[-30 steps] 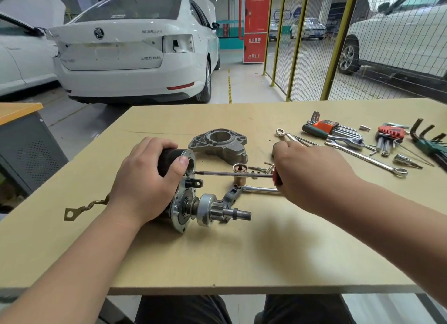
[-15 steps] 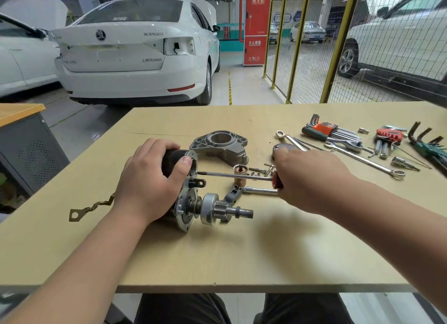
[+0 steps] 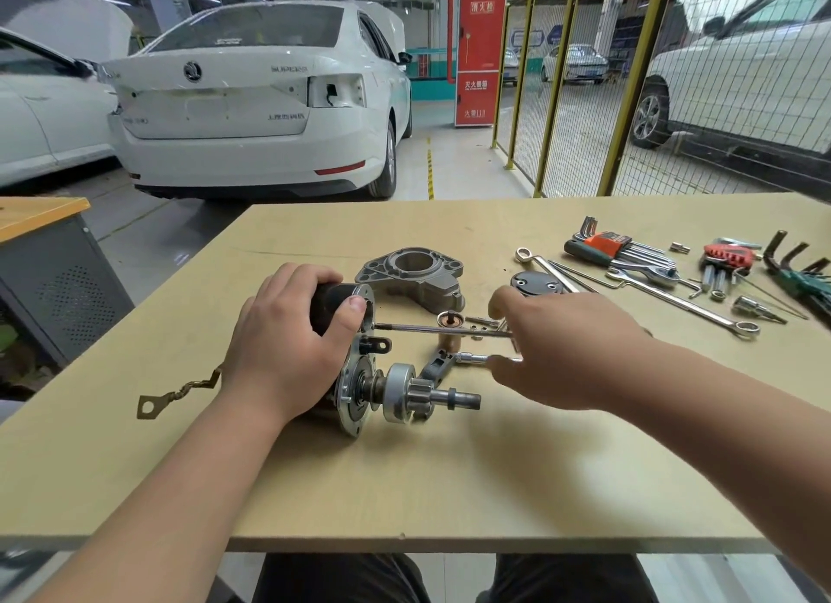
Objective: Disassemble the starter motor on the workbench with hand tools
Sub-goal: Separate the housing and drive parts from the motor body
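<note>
The starter motor [image 3: 357,393] lies on its side on the workbench [image 3: 404,490], its pinion shaft [image 3: 431,398] pointing right. My left hand [image 3: 288,346] grips the black solenoid on top of the motor. A long thin screwdriver shaft [image 3: 431,329] runs level from the motor's flange to my right hand [image 3: 566,350], which covers the handle with thumb and forefinger spread a little. The removed grey nose housing [image 3: 418,274] sits just behind the motor.
A socket extension [image 3: 472,358], a copper-centred washer [image 3: 450,319] and small screws lie between my hands. A black round cap [image 3: 533,283], spanners [image 3: 683,303] and hex key sets [image 3: 625,249] lie at the right. A braided lead [image 3: 180,393] trails left. Cars stand beyond the bench.
My right hand has shifted slightly on the screwdriver and its thumb has lifted, hiding the red handle. The black cap behind it now shows. My left hand and the motor stay put.
</note>
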The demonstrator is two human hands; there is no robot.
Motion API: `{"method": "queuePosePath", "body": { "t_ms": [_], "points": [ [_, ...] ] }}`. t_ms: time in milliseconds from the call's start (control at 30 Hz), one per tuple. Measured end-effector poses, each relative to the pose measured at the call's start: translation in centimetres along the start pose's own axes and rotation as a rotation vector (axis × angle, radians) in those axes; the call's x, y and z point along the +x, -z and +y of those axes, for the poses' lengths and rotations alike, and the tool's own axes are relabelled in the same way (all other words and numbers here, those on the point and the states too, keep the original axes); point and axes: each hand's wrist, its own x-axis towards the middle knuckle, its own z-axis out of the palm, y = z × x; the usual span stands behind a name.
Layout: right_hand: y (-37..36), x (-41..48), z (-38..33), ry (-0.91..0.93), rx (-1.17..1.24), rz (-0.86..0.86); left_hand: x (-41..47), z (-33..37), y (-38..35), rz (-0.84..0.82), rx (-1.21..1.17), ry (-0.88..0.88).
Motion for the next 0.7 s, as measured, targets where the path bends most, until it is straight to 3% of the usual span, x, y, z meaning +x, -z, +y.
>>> {"method": "queuePosePath", "body": {
  "t_ms": [167,433,700],
  "points": [
    [0.26,0.11,0.43,0.075,-0.007,-0.179,-0.05,0.17,-0.11,-0.007,0.000,-0.004],
    [0.10,0.87,0.17,0.162,-0.092,0.082,-0.05,0.29,-0.13,-0.004,-0.001,-0.003],
    [-0.34,0.61,-0.16,0.218,-0.009,0.108,-0.05,0.19,-0.18,-0.002,0.004,-0.006]
  ]
}}
